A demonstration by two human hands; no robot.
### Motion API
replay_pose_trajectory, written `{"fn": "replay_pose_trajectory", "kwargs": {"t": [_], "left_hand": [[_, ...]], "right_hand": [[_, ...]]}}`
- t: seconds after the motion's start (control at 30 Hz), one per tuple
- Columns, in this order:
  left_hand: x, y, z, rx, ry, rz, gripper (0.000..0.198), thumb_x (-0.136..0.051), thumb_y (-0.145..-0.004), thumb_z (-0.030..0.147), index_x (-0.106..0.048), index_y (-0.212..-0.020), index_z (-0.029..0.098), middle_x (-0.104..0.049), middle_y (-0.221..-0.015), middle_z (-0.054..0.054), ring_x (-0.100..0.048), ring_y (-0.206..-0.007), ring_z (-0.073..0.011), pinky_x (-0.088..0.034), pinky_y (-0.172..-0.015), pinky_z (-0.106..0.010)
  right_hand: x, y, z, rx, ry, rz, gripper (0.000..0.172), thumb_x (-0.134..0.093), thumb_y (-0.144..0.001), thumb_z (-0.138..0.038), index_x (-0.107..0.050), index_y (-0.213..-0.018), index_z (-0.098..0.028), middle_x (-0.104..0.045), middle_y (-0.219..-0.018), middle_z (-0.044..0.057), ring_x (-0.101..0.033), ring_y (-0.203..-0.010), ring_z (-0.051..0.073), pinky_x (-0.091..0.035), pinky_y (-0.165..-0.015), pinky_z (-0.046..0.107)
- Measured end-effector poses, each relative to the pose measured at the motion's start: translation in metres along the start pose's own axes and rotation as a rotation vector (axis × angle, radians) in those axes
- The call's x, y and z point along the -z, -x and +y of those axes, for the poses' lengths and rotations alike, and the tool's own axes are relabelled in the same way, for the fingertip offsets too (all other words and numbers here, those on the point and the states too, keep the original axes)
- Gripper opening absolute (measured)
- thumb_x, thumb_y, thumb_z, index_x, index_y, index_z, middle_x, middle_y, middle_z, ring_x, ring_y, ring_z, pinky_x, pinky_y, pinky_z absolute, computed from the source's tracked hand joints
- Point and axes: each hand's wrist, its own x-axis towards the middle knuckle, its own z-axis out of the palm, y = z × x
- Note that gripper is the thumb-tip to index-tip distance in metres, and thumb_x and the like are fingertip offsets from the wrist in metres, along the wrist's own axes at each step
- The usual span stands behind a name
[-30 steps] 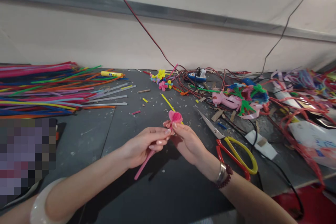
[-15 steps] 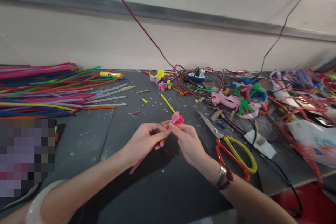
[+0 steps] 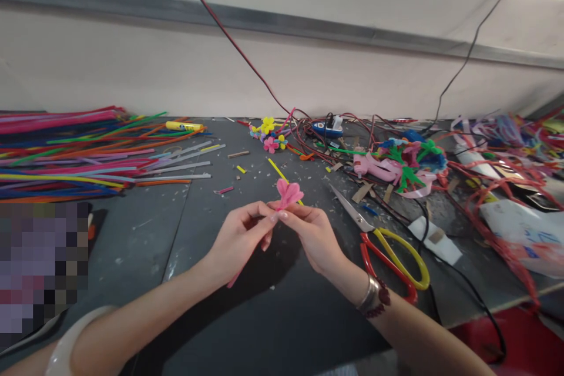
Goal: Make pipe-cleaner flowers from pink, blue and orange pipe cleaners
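Between my fingertips a pink pipe-cleaner flower point(image 3: 289, 191) stands with its looped petals up. My left hand point(image 3: 249, 229) pinches its base, and a pink stem end pokes out below that palm. On the other side my right hand point(image 3: 312, 233) pinches the same base, fingertips touching the left ones. A yellow pipe cleaner point(image 3: 277, 169) lies on the table just behind the flower, partly covered by it. To the right of my right hand rest scissors point(image 3: 370, 229) with one red and one yellow handle, blades partly apart.
Bundled coloured pipe cleaners point(image 3: 88, 153) lie at left, near a yellow tube point(image 3: 184, 126). Small finished flowers point(image 3: 269, 136) sit at the back. Cables, a power strip point(image 3: 328, 127), a pink glue gun point(image 3: 370, 165), a pile of pipe-cleaner pieces point(image 3: 414, 164) and a plastic bag point(image 3: 524, 235) crowd the right.
The pink flower has turned and tilted so its petals fan out upright and show more. Both hands have shifted slightly left, still pinching its base.
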Motion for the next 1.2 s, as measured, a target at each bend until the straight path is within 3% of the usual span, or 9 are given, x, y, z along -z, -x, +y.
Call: {"fn": "replay_pose_trajectory", "kwargs": {"t": [0.1, 0.2, 0.37, 0.5, 0.67, 0.8, 0.9, 1.0, 1.2], "left_hand": [[-0.001, -0.001, 0.000, -0.100, -0.191, 0.039, 0.018, -0.060, -0.076, 0.028, -0.057, -0.065, 0.015, -0.050, -0.051, 0.004, -0.046, -0.045, -0.0077, -0.039, -0.047, -0.020], [0.000, -0.002, -0.004, -0.013, -0.131, -0.008, 0.013, -0.062, -0.074, 0.027, -0.063, -0.074, 0.014, -0.055, -0.055, 0.003, -0.050, -0.048, -0.0085, -0.042, -0.050, -0.021], [0.005, 0.002, -0.016, 0.264, 0.024, -0.213, 0.020, -0.062, -0.074, 0.030, -0.068, -0.081, 0.013, -0.066, -0.072, -0.004, -0.058, -0.066, -0.0119, -0.047, -0.064, -0.023], [0.009, 0.007, -0.019, 0.307, -0.087, -0.405, 0.028, -0.063, -0.073, 0.031, -0.066, -0.093, 0.012, -0.067, -0.079, -0.008, -0.060, -0.072, -0.0169, -0.048, -0.066, -0.029], [0.026, -0.006, -0.017, 0.125, -0.004, -0.134, 0.032, -0.063, -0.071, 0.028, -0.061, -0.100, 0.013, -0.063, -0.082, -0.007, -0.057, -0.071, -0.0154, -0.046, -0.063, -0.026], [0.039, -0.015, -0.015, 0.118, 0.197, -0.082, 0.022, -0.058, -0.076, 0.034, -0.062, -0.079, 0.013, -0.056, -0.066, -0.002, -0.051, -0.060, -0.0111, -0.040, -0.053, -0.021], [0.041, -0.015, -0.013, 0.192, 0.369, -0.136, 0.028, -0.058, -0.075, 0.041, -0.061, -0.069, 0.013, -0.053, -0.061, -0.001, -0.048, -0.056, -0.0093, -0.037, -0.049, -0.019], [0.038, -0.011, -0.012, 0.180, 0.429, -0.240, 0.030, -0.062, -0.071, 0.043, -0.063, -0.072, 0.013, -0.054, -0.062, -0.001, -0.050, -0.057, -0.0094, -0.037, -0.049, -0.018], [0.037, -0.008, -0.017, 0.125, 0.360, -0.326, 0.030, -0.070, -0.065, 0.038, -0.065, -0.079, 0.012, -0.058, -0.067, -0.003, -0.054, -0.061, -0.0116, -0.039, -0.049, -0.019]], "right_hand": [[-0.001, 0.001, 0.000, 0.053, 0.042, 0.045, 0.015, -0.066, -0.070, -0.028, -0.071, -0.082, -0.020, -0.070, -0.080, 0.002, -0.060, -0.084, 0.017, -0.042, -0.085, 0.033], [0.000, -0.001, 0.000, 0.038, -0.002, 0.052, 0.018, -0.063, -0.072, -0.033, -0.071, -0.080, -0.020, -0.070, -0.078, 0.003, -0.060, -0.075, 0.016, -0.044, -0.075, 0.030], [0.004, -0.008, -0.007, -0.008, -0.109, 0.144, 0.023, -0.060, -0.074, -0.039, -0.068, -0.080, -0.018, -0.067, -0.070, 0.002, -0.059, -0.072, 0.015, -0.044, -0.069, 0.028], [0.006, -0.010, -0.011, -0.055, -0.187, 0.099, 0.021, -0.059, -0.076, -0.036, -0.065, -0.086, -0.018, -0.062, -0.065, 0.000, -0.057, -0.070, 0.013, -0.043, -0.071, 0.027], [0.005, -0.007, -0.010, -0.091, -0.193, -0.102, 0.020, -0.053, -0.081, -0.033, -0.063, -0.092, -0.020, -0.050, -0.063, -0.003, -0.045, -0.059, 0.010, -0.040, -0.060, 0.025], [0.005, -0.004, -0.008, 0.101, 0.055, -0.074, 0.018, -0.049, -0.084, -0.031, -0.064, -0.088, -0.022, -0.048, -0.064, -0.002, -0.043, -0.057, 0.010, -0.037, -0.056, 0.025], [0.005, -0.001, -0.010, 0.345, 0.401, -0.002, 0.017, -0.047, -0.085, -0.025, -0.064, -0.085, -0.023, -0.052, -0.069, 0.000, -0.046, -0.064, 0.013, -0.038, -0.062, 0.026], [0.007, 0.002, -0.012, 0.506, 0.634, -0.029, 0.023, -0.045, -0.086, -0.018, -0.065, -0.093, -0.025, -0.058, -0.083, 0.003, -0.051, -0.077, 0.016, -0.040, -0.072, 0.029], [0.009, 0.004, -0.004, 0.523, 0.726, -0.091, 0.030, -0.045, -0.084, -0.015, -0.062, -0.106, -0.026, -0.063, -0.092, 0.005, -0.057, -0.083, 0.017, -0.043, -0.075, 0.030]]}}
